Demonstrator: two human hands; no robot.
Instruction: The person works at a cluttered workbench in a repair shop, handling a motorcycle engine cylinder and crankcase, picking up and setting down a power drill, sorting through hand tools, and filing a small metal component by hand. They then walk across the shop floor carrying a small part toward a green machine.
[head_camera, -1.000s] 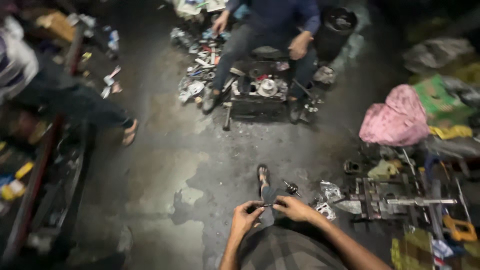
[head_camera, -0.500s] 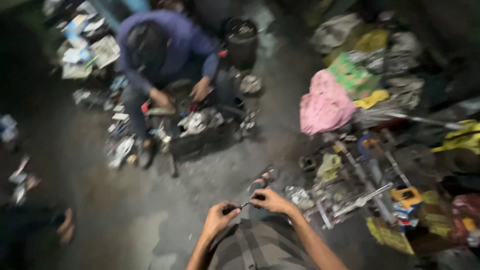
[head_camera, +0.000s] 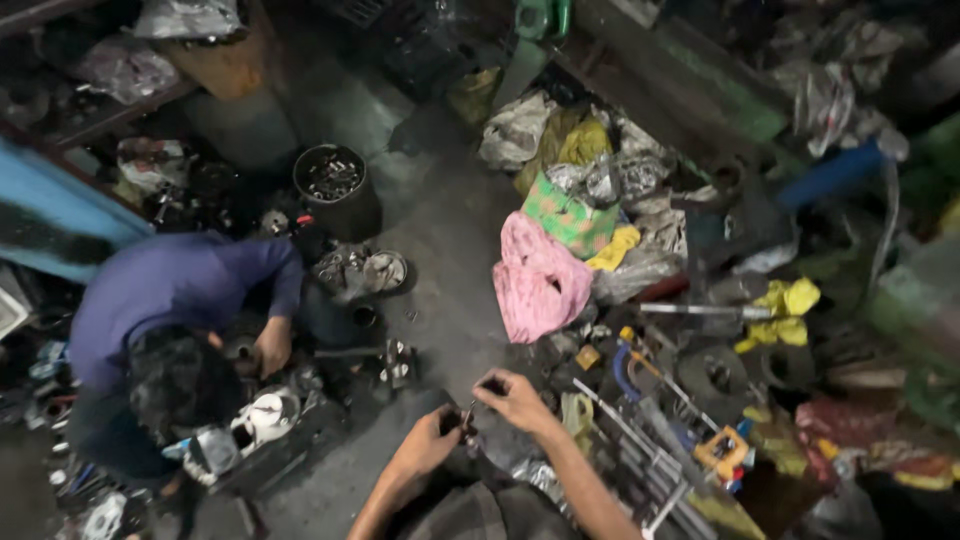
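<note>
My left hand (head_camera: 428, 442) and my right hand (head_camera: 515, 400) meet low in the head view, above my knee. Both pinch a small dark metal part (head_camera: 470, 415) between their fingertips; its exact shape is too small to tell. Beneath the hands is the dark, oily concrete floor (head_camera: 440, 240). Right of my right hand lies a pile of metal tools and rods (head_camera: 640, 430).
A person in a blue shirt (head_camera: 170, 290) crouches at left over a dismantled metal assembly (head_camera: 265, 415). A black bucket of parts (head_camera: 333, 185) stands behind them. A pink cloth (head_camera: 538, 280), green bag (head_camera: 568, 215) and yellow rags (head_camera: 785, 300) lie amid scrap at right.
The view has swung rightward and turned; the person in blue has shifted from the upper middle to the left. My hands stay together on the small part.
</note>
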